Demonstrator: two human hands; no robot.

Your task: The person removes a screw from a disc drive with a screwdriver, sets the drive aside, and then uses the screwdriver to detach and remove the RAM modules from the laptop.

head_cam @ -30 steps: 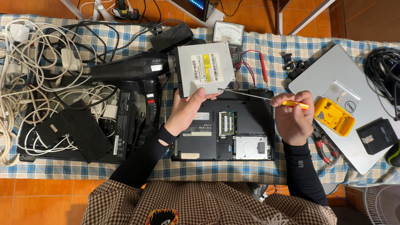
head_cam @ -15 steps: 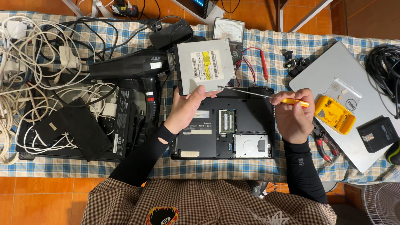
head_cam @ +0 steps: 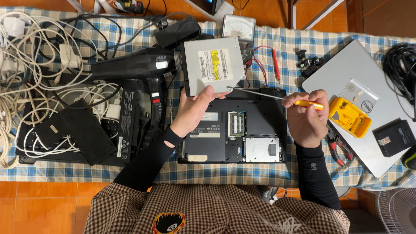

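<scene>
Left grip clasping optical drive, right grip pinching screwdriver

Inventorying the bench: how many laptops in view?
2. A black laptop lies upside down with its bottom panels open, in front of the person between both hands. A closed silver laptop lies at the table's right, under a yellow case. More may sit hidden beneath the cables.

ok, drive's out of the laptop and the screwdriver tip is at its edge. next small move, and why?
Probably seat the tip in the screw at the near right corner. The left hand holds the silver optical drive tilted above the opened laptop, and the right hand aims the yellow-handled screwdriver there. Whether the tip touches a screw is too small to tell.
</scene>
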